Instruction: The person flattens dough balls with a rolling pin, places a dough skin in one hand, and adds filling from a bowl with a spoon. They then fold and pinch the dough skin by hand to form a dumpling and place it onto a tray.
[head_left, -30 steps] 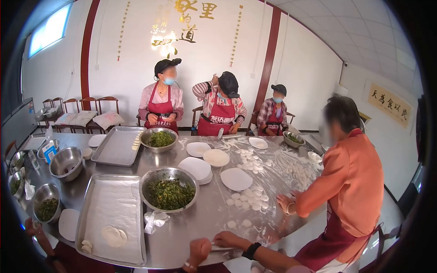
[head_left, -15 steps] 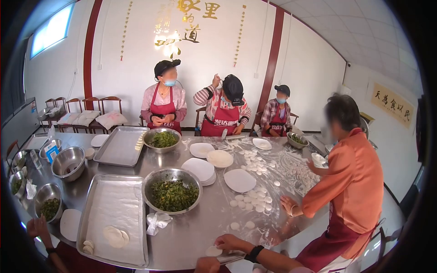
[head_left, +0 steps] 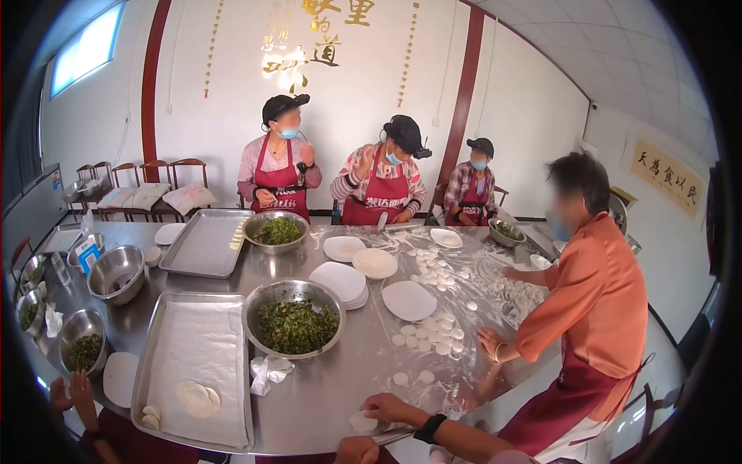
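At lower left, a co-worker's raised hands (head_left: 82, 396) appear beside the long metal tray (head_left: 178, 348), where flat rounds (head_left: 193, 398) overlap on the lining; to its right, a steel bowl (head_left: 297, 354) of chopped greens (head_left: 294, 326) stands near a crumpled tissue (head_left: 268, 373). At bottom centre, my left hand (head_left: 356, 449) is curled, partly cut off by the frame's edge; I cannot tell what it grips. My right hand (head_left: 389, 409), its fingers drawn narrow, holds the upper right edge of a dough round (head_left: 362, 422) at the table's near side, the round lying below and left of those fingertips and above my left hand. The right is nearer, touching it. Just below the right hand, a pale rod (head_left: 393, 435) lies with its long axis running left to right, rising slightly rightward. Farther right, more rounds (head_left: 433, 337) lie on floured steel, beside the hand (head_left: 488, 341) of a co-worker in orange (head_left: 595, 286)
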A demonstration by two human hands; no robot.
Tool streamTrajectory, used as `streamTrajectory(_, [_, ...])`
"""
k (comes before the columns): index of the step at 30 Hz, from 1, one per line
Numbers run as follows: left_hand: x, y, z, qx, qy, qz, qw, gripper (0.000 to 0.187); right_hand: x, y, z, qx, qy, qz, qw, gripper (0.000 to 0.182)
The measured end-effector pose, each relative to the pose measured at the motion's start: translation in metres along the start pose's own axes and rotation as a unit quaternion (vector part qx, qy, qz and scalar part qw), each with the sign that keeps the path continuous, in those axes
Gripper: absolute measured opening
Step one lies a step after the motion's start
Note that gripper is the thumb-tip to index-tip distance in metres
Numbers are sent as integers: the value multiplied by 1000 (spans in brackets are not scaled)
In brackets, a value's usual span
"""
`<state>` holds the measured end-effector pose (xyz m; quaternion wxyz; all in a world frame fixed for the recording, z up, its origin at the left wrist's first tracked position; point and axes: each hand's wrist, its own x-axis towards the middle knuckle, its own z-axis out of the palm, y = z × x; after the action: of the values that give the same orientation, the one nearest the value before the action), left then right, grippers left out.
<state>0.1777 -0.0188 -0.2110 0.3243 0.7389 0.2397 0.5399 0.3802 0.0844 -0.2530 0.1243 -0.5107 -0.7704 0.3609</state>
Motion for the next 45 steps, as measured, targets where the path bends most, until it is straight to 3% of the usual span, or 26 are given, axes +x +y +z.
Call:
streamTrajectory(3, [16, -57, -4, 10, 11, -46, 999, 21, 0, 10, -5, -78, -33, -39, 996, 28])
streamTrajectory(5, [57, -52, -7, -65, 64, -140, 986, 23, 7, 10, -6, -87, -6, -16, 996, 29])
streamTrajectory(8, [62, -60, -5, -66, 67, -164, 982, 23, 11, 7, -6, -66, 25, -20, 997, 29])
streamTrajectory(11, [30, -53, -7, -1, 18, -53, 998, 25, 8, -1, 6, -71, 20, -29, 997, 29])
streamTrajectory(14, [3, -23, 9, 30, 48, 37, 998, 21, 5, -3, 8, -30, 16, -20, 999, 28])
streamTrajectory(17, [5, -5, 1, -6, 14, 43, 999, 22, 1, -11, -10, 24, -45, 56, 997, 29])
streamTrajectory(18, [10, -14, -2, -15, 14, 5, 1000, 21, -3, -13, -14, 39, -75, 94, 992, 29])
streamTrajectory(21, [35, -55, -7, -48, 21, -108, 993, 24, 0, 8, -9, -105, -2, -13, 994, 27])
streamTrajectory(23, [60, -61, -8, -78, 40, -178, 980, 20, 4, 4, -7, -62, 32, -7, 998, 24])
streamTrajectory(27, [40, -57, -8, -60, 27, -119, 991, 20, 3, -11, 0, -63, 83, -48, 993, 23])
streamTrajectory(30, [14, -24, -6, -34, -11, -78, 996, 21, -1, -21, 11, -83, 48, -46, 994, 24])
streamTrajectory(32, [6, -3, -6, -12, -56, -74, 996, 23, 1, -14, 10, -26, 55, -33, 998, 26])
streamTrajectory(35, [4, -26, -5, -9, -47, -13, 999, 24, -3, -2, 2, -12, 31, -22, 999, 25])
streamTrajectory(39, [56, -57, -8, -48, 33, -161, 985, 24, -4, -10, -5, -70, 64, 7, 996, 26])
streamTrajectory(42, [64, -63, -7, -78, 48, -171, 981, 19, 10, -12, -6, -45, 53, 9, 998, 27])
streamTrajectory(45, [33, -54, -7, -35, 23, -74, 996, 19, 5, -13, 9, -67, 81, -31, 994, 26])
